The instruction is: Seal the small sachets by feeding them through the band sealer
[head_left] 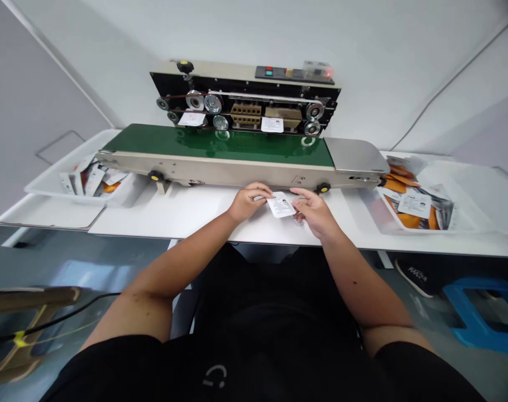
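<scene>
A small white printed packet (281, 205) with rounded corners is between my two hands, just in front of the machine's conveyor. My left hand (246, 203) pinches it by the upper left corner. At its right edge, my right hand (315, 212) grips it with the thumb and lower fingers, while the index finger stretches out above. Behind them stands a band sealing machine (245, 72) with a green conveyor belt (245, 146). Two similar packets, a left one (192, 118) and a right one (272, 124), hang upright in its sealing band above the belt.
A clear bin (130, 192) with orange and silver packets stands left on the white table (212, 223). Another bin (383, 220) to the right holds several more, a white packet on top. Below are a blue stool (467, 293), a shoe (413, 277) and a wooden frame (36, 335).
</scene>
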The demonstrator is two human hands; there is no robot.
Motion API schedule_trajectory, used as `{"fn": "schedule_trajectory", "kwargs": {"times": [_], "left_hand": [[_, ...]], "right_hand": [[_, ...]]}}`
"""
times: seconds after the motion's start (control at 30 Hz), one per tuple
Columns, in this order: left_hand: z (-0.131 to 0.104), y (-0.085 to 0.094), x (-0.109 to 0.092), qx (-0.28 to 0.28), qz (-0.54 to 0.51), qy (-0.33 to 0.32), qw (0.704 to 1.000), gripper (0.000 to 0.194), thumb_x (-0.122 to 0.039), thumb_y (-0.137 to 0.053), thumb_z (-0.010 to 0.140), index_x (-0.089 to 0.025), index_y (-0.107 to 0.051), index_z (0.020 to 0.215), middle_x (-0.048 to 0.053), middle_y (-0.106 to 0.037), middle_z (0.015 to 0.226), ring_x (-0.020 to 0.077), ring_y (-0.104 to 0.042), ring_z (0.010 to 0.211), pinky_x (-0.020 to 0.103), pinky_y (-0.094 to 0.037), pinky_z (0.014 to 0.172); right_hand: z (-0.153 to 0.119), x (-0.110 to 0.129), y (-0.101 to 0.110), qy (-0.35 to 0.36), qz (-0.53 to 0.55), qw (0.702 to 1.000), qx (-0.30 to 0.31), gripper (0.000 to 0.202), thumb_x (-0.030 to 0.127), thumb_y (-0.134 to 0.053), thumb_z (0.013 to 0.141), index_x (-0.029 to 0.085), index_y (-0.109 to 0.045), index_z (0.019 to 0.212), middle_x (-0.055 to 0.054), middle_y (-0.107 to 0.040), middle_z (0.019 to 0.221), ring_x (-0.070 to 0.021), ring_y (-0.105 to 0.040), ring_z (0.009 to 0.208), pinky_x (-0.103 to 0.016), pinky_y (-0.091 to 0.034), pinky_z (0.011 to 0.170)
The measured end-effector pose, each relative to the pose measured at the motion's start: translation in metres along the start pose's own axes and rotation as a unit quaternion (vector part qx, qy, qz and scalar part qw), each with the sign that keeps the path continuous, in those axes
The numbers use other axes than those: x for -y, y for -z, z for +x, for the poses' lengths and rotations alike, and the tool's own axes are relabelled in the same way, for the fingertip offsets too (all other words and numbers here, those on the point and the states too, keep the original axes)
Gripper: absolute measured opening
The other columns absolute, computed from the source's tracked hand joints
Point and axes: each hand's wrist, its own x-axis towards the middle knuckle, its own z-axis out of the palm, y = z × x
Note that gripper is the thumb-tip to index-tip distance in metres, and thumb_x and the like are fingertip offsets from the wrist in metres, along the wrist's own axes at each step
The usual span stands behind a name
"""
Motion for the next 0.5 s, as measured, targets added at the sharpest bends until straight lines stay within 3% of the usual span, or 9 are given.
{"fn": "schedule_trajectory", "kwargs": {"times": [0.1, 0.23, 0.4, 0.5], "left_hand": [[-0.003, -0.003, -0.003, 0.01, -0.003, -0.019, 1.0, 0.018, -0.036, -0.074, 0.1, -0.022, -0.082, 0.109, 0.012, -0.072, 0.126, 0.0239, -0.071, 0.118, 0.043, -0.061, 0.104], [-0.005, -0.007, -0.003, 0.043, -0.037, 0.004, 0.998, 0.049, -0.04, -0.077, 0.098, -0.026, -0.066, 0.143, 0.015, -0.056, 0.151, 0.0226, -0.074, 0.114, 0.042, -0.064, 0.101], [-0.005, -0.01, -0.003, 0.09, 0.03, 0.018, 0.995, 0.051, -0.032, -0.073, 0.098, -0.026, -0.059, 0.146, 0.015, -0.058, 0.147, 0.0188, -0.071, 0.105, 0.032, -0.065, 0.089], [-0.004, -0.008, -0.003, 0.107, 0.065, 0.027, 0.992, 0.048, -0.028, -0.071, 0.097, -0.024, -0.061, 0.143, 0.014, -0.06, 0.142, 0.0185, -0.069, 0.102, 0.029, -0.062, 0.081]], "right_hand": [[-0.001, 0.014, 0.004, 0.01, -0.008, 1.0, 0.021, 0.074, 0.045, -0.091, 0.07, 0.019, -0.068, 0.136, 0.001, -0.069, 0.073, -0.012, -0.057, 0.053, -0.027, -0.048, 0.049], [0.019, 0.051, 0.038, 0.092, -0.068, 0.993, -0.041, 0.053, 0.033, -0.087, 0.076, 0.019, -0.076, 0.126, -0.003, -0.074, 0.082, -0.0124, -0.061, 0.058, -0.029, -0.054, 0.053], [0.088, 0.1, 0.095, 0.153, -0.095, 0.96, -0.215, 0.03, 0.018, -0.08, 0.083, 0.012, -0.076, 0.113, -0.006, -0.073, 0.084, -0.013, -0.066, 0.064, -0.026, -0.056, 0.055], [0.134, 0.111, 0.109, 0.15, -0.079, 0.953, -0.251, 0.017, 0.009, -0.075, 0.084, 0.01, -0.074, 0.101, -0.008, -0.073, 0.085, -0.0132, -0.067, 0.067, -0.025, -0.057, 0.055]]}}
